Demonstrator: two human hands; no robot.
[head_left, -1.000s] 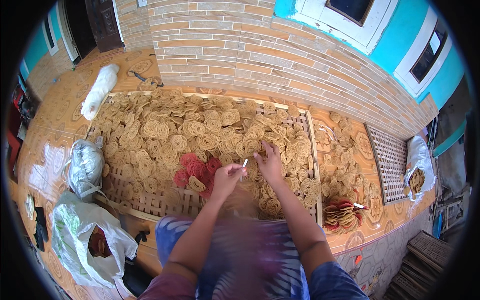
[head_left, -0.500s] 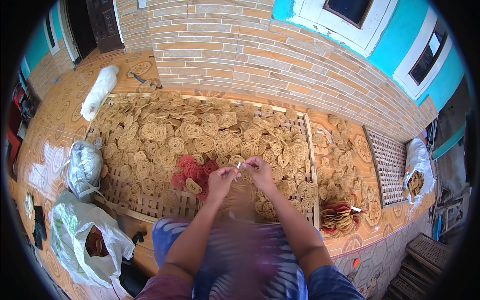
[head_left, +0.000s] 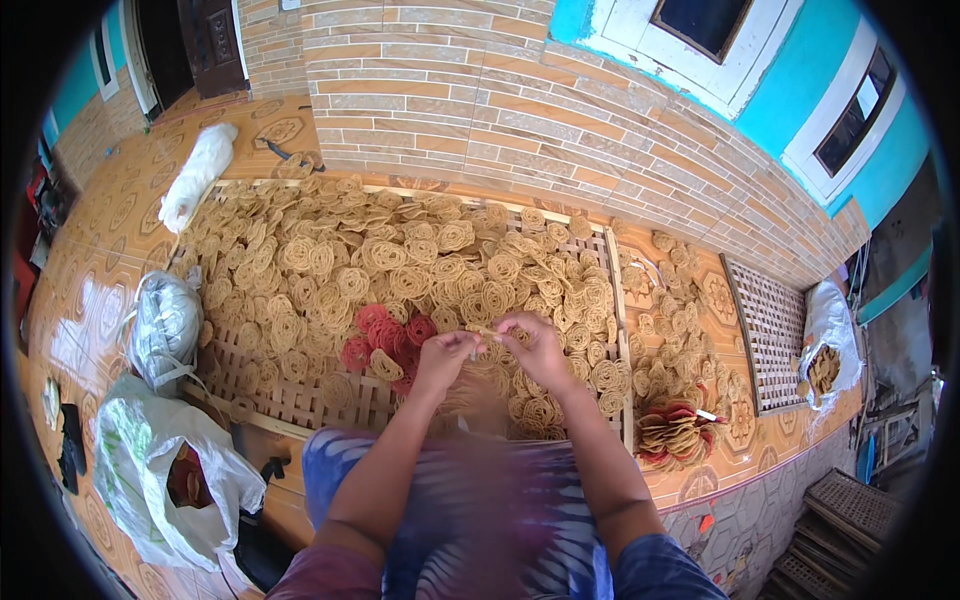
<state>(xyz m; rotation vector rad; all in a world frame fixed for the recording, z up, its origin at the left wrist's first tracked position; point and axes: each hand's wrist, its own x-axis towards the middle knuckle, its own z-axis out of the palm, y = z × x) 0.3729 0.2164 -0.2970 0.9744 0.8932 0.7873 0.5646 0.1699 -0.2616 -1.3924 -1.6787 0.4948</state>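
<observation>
Fingertips of both hands meet just past the blue patterned cloth (head_left: 560,500) on the lap; left hand (head_left: 446,358) and right hand (head_left: 536,350) are each drawn into a pinch, with a thin tan piece (head_left: 483,329) between them. A small white bit (head_left: 476,353) shows below it, too little to identify. A light, even grip would suit — the piece looks brittle, and an uneven tug could snap it. Steady wrists, close together, should help. Only a narrow sliver shows, so its full shape cannot be told. Beside the left hand, red rosettes (head_left: 386,337) lie clustered — coiled and lacy. Beyond, tan rosettes (head_left: 410,252) of similar make overlap thickly across the lattice tray (head_left: 372,400), toward the brick wall (head_left: 420,120).
</observation>
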